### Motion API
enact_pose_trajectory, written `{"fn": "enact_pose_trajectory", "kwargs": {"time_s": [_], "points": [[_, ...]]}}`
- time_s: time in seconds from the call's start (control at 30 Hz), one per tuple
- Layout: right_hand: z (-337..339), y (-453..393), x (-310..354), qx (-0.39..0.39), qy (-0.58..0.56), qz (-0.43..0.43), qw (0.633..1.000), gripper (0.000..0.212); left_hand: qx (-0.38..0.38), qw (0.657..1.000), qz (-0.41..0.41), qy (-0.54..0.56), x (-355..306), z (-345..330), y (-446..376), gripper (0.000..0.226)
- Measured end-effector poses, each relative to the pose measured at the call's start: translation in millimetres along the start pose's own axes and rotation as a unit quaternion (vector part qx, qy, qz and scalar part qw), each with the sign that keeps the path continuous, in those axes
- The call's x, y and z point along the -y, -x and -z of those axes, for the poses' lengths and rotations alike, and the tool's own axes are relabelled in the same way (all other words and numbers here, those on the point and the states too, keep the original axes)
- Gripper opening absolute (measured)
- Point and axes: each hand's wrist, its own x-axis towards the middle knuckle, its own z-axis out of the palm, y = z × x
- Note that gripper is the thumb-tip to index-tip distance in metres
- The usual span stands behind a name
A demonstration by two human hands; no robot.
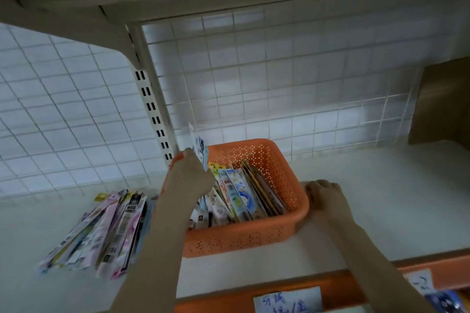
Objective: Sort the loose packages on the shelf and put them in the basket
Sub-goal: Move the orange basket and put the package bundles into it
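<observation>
A: Loose flat printed packages (101, 230) lie fanned on the pale shelf (381, 198), left of my grip.

B: And your hands?

A: My left hand (189, 175) pinches one flat package (199, 146) upright above the orange perforated plastic basket (254, 236); my right hand (324, 194) curls around its right rim.
</observation>
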Motion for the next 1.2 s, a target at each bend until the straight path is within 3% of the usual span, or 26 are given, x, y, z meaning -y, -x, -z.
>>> {"fn": "enact_pose_trajectory", "kwargs": {"time_s": [0.13,0.3,0.57,0.77,1.0,1.2], "points": [[2,1,-2,0.004,0.004,0.016,1.000,0.024,0.060,0.993,0.019,-0.098,6,-18,-8,0.080],[2,3,-1,0.021,0.000,0.007,1.000,0.025,0.103,0.984,-0.020,-0.143,18,-24,-11,0.052],[38,8,20,-0.040,-0.129,0.015,0.991,0.034,-0.005,0.988,-0.112,-0.107,23,-3,16,0.052],[79,12,52,-0.089,-0.215,0.033,0.972,0.034,-0.096,0.985,-0.145,0.003,39,15,37,0.035],[75,30,127,-0.048,-0.208,0.150,0.965,0.035,-0.121,0.988,-0.086,0.038,90,40,36,0.034],[56,38,203,0.029,-0.174,0.244,0.954,0.036,-0.134,0.991,-0.014,0.005,163,76,44,0.030]]}}
